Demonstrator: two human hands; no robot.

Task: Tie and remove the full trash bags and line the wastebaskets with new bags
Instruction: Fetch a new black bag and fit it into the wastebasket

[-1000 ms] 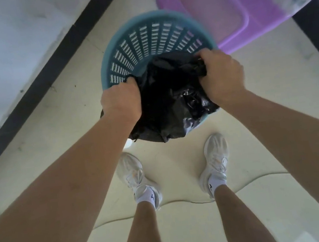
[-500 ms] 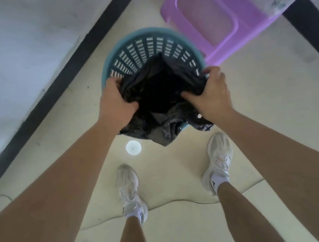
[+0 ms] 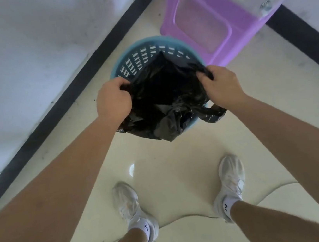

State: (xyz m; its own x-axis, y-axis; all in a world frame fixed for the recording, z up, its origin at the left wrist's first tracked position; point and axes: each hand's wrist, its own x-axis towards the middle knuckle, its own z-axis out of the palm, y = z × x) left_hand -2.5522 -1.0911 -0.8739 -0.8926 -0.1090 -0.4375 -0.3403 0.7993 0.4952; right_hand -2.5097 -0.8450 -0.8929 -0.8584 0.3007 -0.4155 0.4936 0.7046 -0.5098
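A round blue slotted wastebasket (image 3: 145,47) stands on the floor in front of me. A black plastic trash bag (image 3: 164,100) sits in its mouth and hangs over the near rim. My left hand (image 3: 112,100) grips the bag's edge at the basket's left side. At the right side my right hand (image 3: 219,84) pinches the other edge, and a bag handle loop hangs below it. The bag's mouth is spread between the two hands. The basket's inside below the bag is hidden.
A purple plastic stool (image 3: 212,18) stands right behind the basket, with a pale bag on top. A white wall with a black baseboard (image 3: 70,100) runs along the left. My feet in white shoes (image 3: 133,209) are on the cream tile floor.
My hands have moved apart, spreading the bag's mouth wider over the basket. The basket now lies farther from the camera.
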